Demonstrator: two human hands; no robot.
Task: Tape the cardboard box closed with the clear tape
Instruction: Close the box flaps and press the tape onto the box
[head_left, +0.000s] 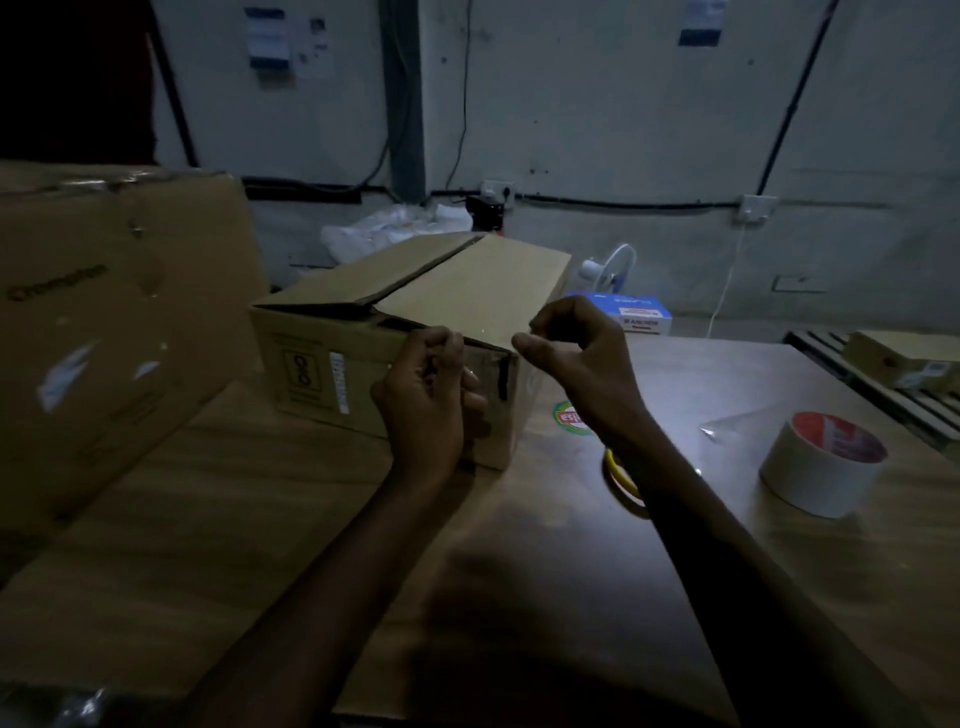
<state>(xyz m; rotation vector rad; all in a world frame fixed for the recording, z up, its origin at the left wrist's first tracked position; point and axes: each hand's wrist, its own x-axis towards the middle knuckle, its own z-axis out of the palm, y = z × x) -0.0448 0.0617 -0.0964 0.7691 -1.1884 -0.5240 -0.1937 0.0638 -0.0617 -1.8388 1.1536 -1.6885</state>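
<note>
Hands (423, 387) (574, 353) in pinched grip on clear tape strip (491, 364) before cardboard box (415, 291); tape roll (823, 465) rightward, large carton (104, 312) leftward.

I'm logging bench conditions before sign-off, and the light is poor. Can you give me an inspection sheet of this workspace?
Surface: table covered in flat cardboard, dimly lit.
Job's things: cardboard box, top flaps folded down with the seam still gaping; tape roll on end at the right, a loose clear tail beside it.
Clutter: large carton at left; round sticker; yellow ring under the right forearm.
Hands: left hand closed at the box's near corner; right hand pinched above it; a clear strip seems stretched between them, hard to confirm.
Cables: black cables along the wall to sockets.
Surroundings: small fan, blue box, pallet.
</note>
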